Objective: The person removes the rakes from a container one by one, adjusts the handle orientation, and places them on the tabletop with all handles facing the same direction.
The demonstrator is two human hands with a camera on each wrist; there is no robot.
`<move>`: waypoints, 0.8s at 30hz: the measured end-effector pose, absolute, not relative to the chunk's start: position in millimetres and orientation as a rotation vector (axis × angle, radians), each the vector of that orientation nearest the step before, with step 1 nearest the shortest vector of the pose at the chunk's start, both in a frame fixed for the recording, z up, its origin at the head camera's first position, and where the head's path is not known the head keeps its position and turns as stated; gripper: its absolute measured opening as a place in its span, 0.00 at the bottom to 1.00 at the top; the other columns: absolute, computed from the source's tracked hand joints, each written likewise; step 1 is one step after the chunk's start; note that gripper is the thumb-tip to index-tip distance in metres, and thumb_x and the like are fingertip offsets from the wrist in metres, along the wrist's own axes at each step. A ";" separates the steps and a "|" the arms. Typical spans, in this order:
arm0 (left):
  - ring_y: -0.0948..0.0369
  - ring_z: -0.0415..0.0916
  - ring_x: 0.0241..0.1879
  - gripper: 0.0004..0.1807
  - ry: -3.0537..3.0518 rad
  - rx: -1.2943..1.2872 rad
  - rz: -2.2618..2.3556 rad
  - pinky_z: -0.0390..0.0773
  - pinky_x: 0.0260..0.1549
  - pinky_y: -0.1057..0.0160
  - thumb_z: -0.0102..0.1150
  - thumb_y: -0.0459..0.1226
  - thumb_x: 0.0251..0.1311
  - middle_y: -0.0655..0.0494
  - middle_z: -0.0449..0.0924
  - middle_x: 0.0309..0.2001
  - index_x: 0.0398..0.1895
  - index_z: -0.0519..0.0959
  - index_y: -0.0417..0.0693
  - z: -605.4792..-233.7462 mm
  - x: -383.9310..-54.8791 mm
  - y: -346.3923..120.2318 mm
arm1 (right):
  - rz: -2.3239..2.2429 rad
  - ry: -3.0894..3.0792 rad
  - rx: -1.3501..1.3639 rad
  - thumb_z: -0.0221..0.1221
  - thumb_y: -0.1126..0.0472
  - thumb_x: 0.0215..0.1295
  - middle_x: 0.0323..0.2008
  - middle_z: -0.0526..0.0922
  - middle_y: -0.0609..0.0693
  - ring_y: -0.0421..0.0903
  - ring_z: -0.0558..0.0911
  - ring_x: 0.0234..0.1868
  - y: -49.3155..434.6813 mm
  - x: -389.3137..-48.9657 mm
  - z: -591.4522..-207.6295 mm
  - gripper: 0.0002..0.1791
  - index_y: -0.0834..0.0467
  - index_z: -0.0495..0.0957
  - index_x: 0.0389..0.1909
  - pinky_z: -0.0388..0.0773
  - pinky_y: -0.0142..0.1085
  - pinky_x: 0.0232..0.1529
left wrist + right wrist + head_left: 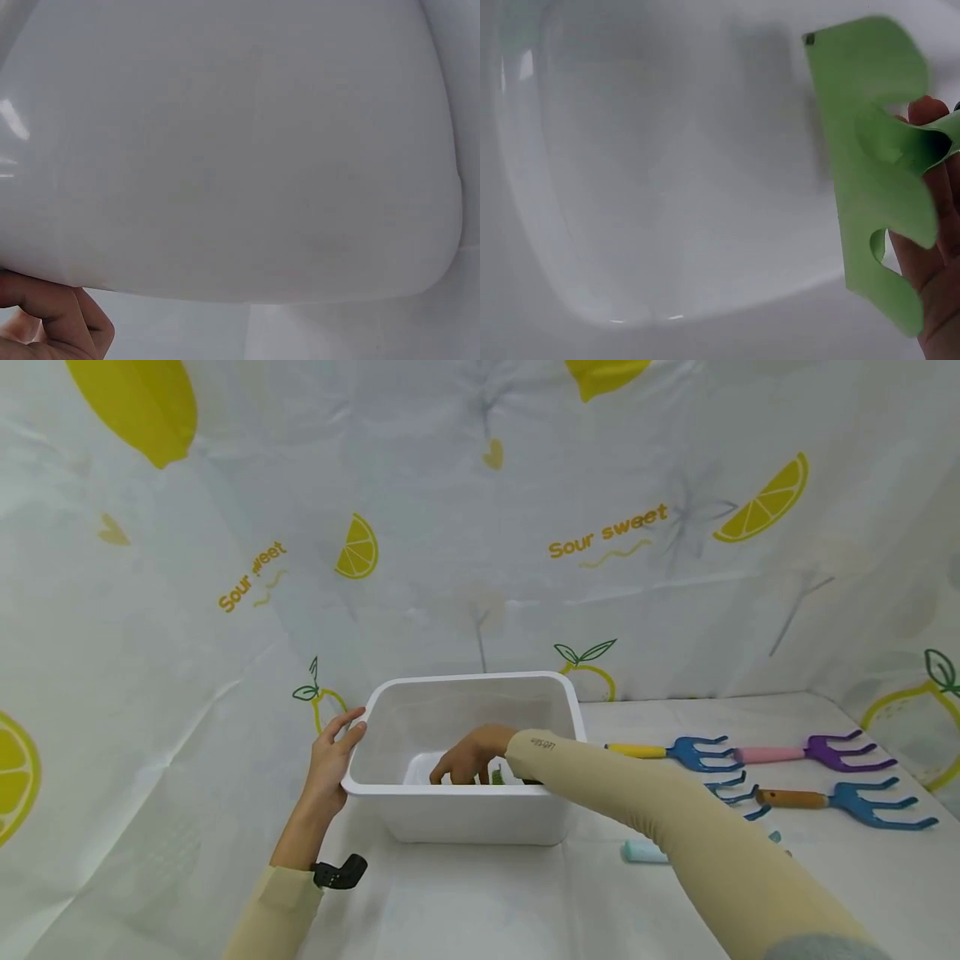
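A deep white plastic bin (480, 814) stands on the white-covered table. At its left end my left hand (330, 768) grips the rim; the left wrist view has bent fingers (90, 324) against the bin's outer wall (255, 150). My right hand (472, 752) reaches down inside the bin. It holds a green garden tool (885, 165), a flat hoe-like head with a straight edge, rounded cut-outs and a rolled socket. Fingers lie behind the socket in the right wrist view. Only a sliver of green shows in the head view, and the front wall hides the rest.
Right of the bin lie several hand forks: one yellow-handled with blue tines (697, 753), one pink with purple tines (840, 752), one wooden-handled (862, 802). My right sleeve (645, 793) covers part of another blue fork (738, 792) and a light-blue handle (643, 852). A lemon-print sheet (465, 568) hangs behind.
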State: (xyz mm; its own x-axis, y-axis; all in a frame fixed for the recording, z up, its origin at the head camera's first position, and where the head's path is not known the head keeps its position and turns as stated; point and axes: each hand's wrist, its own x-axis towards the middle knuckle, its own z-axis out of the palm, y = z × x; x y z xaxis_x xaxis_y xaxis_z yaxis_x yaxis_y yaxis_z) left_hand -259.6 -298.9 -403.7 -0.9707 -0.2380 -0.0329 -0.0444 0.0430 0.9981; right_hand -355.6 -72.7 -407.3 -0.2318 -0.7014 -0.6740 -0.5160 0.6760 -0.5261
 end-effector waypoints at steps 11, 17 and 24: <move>0.68 0.80 0.48 0.27 -2.169 0.288 -2.056 0.85 0.43 0.67 0.55 0.47 0.77 0.58 0.72 0.63 0.75 0.68 0.55 -403.8 -260.0 -299.2 | -0.387 1.892 -1.070 0.58 0.65 0.72 0.36 0.76 0.46 0.42 0.72 0.29 -73.2 -365.4 -387.2 0.12 0.48 0.78 0.52 0.69 0.34 0.28; 0.68 0.81 0.48 0.26 -2.167 0.301 -2.047 0.86 0.43 0.66 0.54 0.46 0.77 0.56 0.73 0.64 0.74 0.68 0.55 -404.5 -259.5 -298.3 | -0.371 1.918 -1.152 0.58 0.65 0.70 0.35 0.80 0.48 0.42 0.79 0.31 -68.8 -367.2 -371.7 0.14 0.53 0.75 0.55 0.73 0.32 0.28; 0.67 0.82 0.49 0.26 -2.177 0.303 -2.045 0.86 0.43 0.65 0.54 0.47 0.77 0.55 0.73 0.65 0.74 0.68 0.56 -403.9 -260.0 -297.3 | -0.422 1.978 -1.166 0.58 0.65 0.70 0.38 0.82 0.54 0.43 0.78 0.30 -51.5 -374.5 -347.8 0.14 0.54 0.75 0.55 0.72 0.33 0.29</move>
